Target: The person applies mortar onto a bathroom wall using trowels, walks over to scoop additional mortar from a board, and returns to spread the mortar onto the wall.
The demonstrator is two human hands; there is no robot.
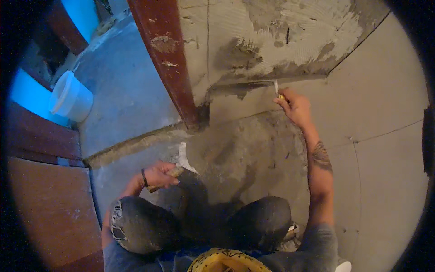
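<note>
My right hand [294, 106] grips a small tool with a yellow handle [281, 97] and a narrow light blade [276, 87], held at a dark gap [244, 84] between the patchy mortared wall and a beige tile [235, 111] at its base. My left hand [163, 177] holds a putty knife by its worn light handle [174, 172]; its broad whitish blade [185, 158] is over the rough cement floor [240, 154]. My knees are bent below both hands.
A red-brown door frame [163, 59] rises beside the wall. Beyond the threshold, a white bucket [72, 97] stands on bluish-lit floor. Brown wooden panels [50, 199] line my left. Large beige tiles [380, 181] with dark joint lines cover the area to my right.
</note>
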